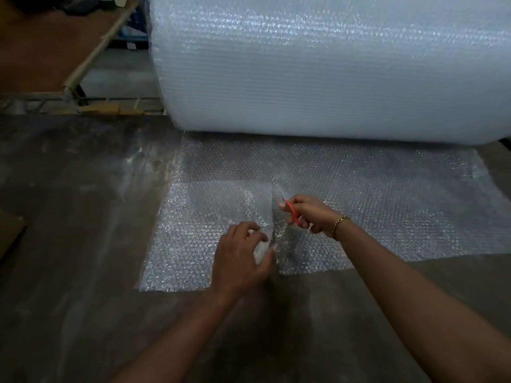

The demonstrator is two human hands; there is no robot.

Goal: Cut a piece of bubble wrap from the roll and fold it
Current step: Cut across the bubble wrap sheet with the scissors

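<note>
A very large roll of bubble wrap (326, 67) lies across the back of the floor. Its loose sheet (387, 205) is spread flat toward me. A cut runs up the sheet from its near edge, with the left flap (193, 233) lying beside it. My right hand (309, 214) is closed on red-handled scissors (292, 211), whose blades point up along the cut. My left hand (243, 255) pinches the edge of the left flap just beside the cut.
The dark, scuffed floor (83, 244) surrounds the sheet. At the back left stands a wooden board or table (47, 51) with a pale edge, and cardboard scraps (107, 107) lie beneath it. A gold bracelet (339, 222) is on my right wrist.
</note>
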